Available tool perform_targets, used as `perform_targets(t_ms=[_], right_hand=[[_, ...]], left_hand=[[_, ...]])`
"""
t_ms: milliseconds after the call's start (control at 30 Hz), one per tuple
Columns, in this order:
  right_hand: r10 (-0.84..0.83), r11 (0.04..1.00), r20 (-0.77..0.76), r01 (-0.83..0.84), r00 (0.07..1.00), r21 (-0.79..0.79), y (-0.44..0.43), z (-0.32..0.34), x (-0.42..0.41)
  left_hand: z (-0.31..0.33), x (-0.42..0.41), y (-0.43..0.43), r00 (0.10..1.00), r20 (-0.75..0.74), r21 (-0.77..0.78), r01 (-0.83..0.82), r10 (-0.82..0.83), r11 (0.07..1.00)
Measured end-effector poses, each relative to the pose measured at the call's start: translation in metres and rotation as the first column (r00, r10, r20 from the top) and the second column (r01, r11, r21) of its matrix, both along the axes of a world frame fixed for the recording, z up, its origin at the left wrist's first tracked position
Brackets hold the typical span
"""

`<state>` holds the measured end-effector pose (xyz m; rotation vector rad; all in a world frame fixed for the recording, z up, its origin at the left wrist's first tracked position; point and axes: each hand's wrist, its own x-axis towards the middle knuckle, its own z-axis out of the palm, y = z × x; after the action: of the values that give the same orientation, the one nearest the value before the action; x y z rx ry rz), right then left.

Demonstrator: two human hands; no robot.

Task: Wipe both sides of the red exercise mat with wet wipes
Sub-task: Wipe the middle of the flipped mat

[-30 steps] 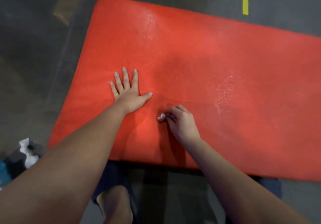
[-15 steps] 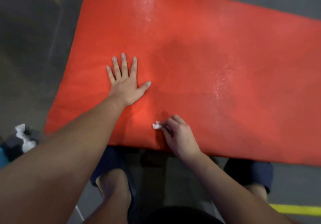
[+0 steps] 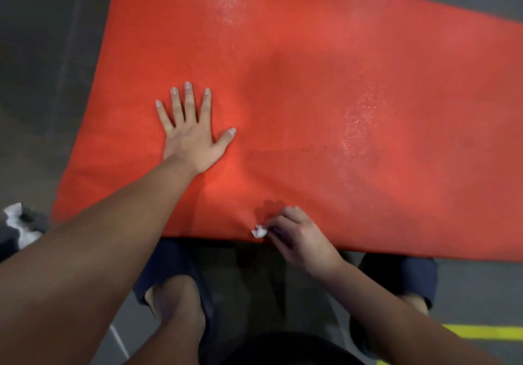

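The red exercise mat [image 3: 353, 81] lies flat on the grey floor and fills most of the head view, with damp shiny streaks on its surface. My left hand [image 3: 191, 135] presses flat on the mat, fingers spread and straight. My right hand [image 3: 297, 237] sits at the mat's near edge, fingers curled round a small crumpled white wet wipe [image 3: 259, 232] that sticks out to the left of the fingertips and touches the mat's edge.
A dark pack with white wipes poking out [image 3: 17, 228] lies on the floor at the left edge. My knees in dark shorts [image 3: 175, 268] are just below the mat. Yellow floor tape [image 3: 486, 332] runs at the lower right.
My right hand has dragged the wipe from the middle of the mat back toward me to the near edge. The left hand has stayed pressed flat on the mat.
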<state>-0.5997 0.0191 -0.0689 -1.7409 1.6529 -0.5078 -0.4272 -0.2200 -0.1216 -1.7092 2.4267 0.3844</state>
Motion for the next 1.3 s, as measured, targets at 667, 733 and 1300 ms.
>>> perform_targets(t_ms=[667,733,1300], right_hand=[[-0.418,0.893,-0.143,0.377,0.897,-0.245,-0.167,-0.033,-0.052],[-0.414,0.899,-0.142,0.379,0.899,-0.219,-0.158,-0.031,-0.043],[-0.321,0.918,-0.146,0.27,0.936,-0.291,-0.201,-0.035,-0.069]], left_hand=[[-0.004,-0.002,0.002,0.981,-0.179,-0.294,-0.122,0.071,0.948],[-0.003,-0.004,-0.003,0.975,-0.207,-0.362,-0.152,0.079,0.92],[0.002,-0.078,-0.081,0.948,-0.301,-0.395,-0.22,0.101,0.892]])
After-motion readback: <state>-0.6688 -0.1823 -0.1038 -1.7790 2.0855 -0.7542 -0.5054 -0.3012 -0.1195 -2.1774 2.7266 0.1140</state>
